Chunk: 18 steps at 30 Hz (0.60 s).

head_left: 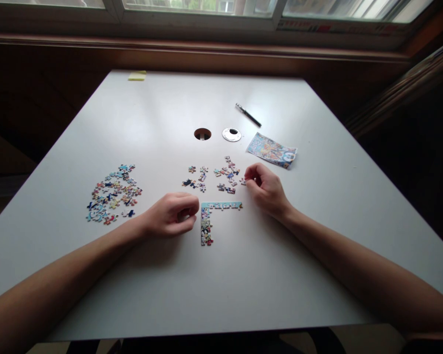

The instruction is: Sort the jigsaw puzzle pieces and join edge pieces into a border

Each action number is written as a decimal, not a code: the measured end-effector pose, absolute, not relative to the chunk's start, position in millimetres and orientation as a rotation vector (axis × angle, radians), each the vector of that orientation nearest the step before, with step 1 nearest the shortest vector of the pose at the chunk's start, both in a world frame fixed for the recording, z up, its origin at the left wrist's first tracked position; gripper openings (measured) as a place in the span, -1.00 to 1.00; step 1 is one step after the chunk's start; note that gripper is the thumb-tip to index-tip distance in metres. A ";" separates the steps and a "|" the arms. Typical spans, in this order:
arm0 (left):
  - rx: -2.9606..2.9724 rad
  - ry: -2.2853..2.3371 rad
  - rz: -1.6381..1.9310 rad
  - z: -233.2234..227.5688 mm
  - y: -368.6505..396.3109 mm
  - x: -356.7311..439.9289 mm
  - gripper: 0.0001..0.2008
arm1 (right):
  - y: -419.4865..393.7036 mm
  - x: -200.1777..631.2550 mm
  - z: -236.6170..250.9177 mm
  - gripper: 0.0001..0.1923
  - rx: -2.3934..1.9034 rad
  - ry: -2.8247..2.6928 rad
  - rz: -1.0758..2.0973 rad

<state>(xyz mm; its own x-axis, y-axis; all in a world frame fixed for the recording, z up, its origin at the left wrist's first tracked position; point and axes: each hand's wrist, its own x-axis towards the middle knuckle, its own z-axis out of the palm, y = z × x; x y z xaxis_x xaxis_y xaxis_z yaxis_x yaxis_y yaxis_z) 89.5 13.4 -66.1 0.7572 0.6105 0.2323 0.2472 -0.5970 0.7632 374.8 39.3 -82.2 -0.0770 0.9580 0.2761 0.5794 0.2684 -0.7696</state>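
My right hand (pixel 265 188) is closed in a pinch on a small puzzle piece (pixel 242 181), at the right side of a loose cluster of puzzle pieces (pixel 232 174). My left hand (pixel 175 213) rests on the table with its fingers curled in, and nothing shows inside the curl. It lies just left of a joined puzzle section (pixel 205 223), which forms an L-shaped corner with a light blue strip along its top. A smaller group of loose pieces (pixel 202 177) sits above that corner. Farther left spreads a large heap of mixed puzzle pieces (pixel 114 194).
The white table (pixel 162 108) has a round cable hole (pixel 203 134) with its metal cover (pixel 231 134) beside it. A creased picture sheet (pixel 272 149) and a black pen (pixel 248 115) lie behind my right hand. A yellow sticky note (pixel 137 75) is at the far edge.
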 end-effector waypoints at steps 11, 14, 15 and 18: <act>2.216 0.639 0.628 -65.3 13.3 90.4 -0.84 | 38.8 374.1 -81.5 -0.91 -1.414 -1.758 0.622; 2.219 0.644 0.623 -65.3 13.4 90.0 -0.84 | 38.6 373.9 -81.7 -0.91 -1.408 -1.760 0.624; 2.221 0.646 0.619 -65.2 13.5 89.9 -0.85 | 38.6 373.9 -81.7 -0.91 -1.408 -1.761 0.622; 2.228 0.651 0.619 -65.0 13.4 89.9 -0.85 | 38.7 374.2 -81.7 -0.91 -1.411 -1.770 0.609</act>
<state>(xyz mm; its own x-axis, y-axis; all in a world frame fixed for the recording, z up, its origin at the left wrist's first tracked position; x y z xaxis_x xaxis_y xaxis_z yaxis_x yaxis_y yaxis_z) 89.9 13.4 -65.0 0.7570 0.6106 0.2326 0.2638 -0.6112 0.7462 374.2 38.7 -81.7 -0.0827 0.9581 0.2744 0.5861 0.2695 -0.7641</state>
